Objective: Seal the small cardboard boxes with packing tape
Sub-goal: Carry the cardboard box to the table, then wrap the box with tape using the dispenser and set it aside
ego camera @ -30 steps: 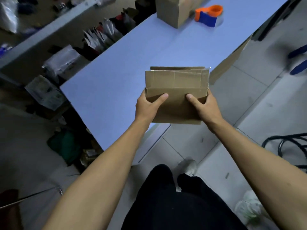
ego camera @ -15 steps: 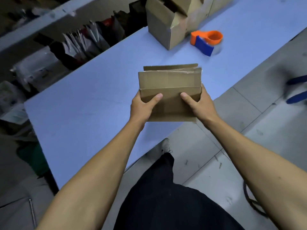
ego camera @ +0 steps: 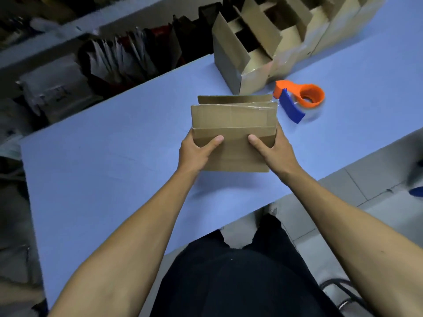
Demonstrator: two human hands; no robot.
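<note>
Fingers hidden behind the cardboard box (ego camera: 233,138) — left hand (ego camera: 196,152) and right hand (ego camera: 278,152) clasp its sides (thumbs on front), above the tabletop (ego camera: 114,156).

Single head-worn view, angled forward and down, close over blue table (ego camera: 96,170), wide-angle.
</note>
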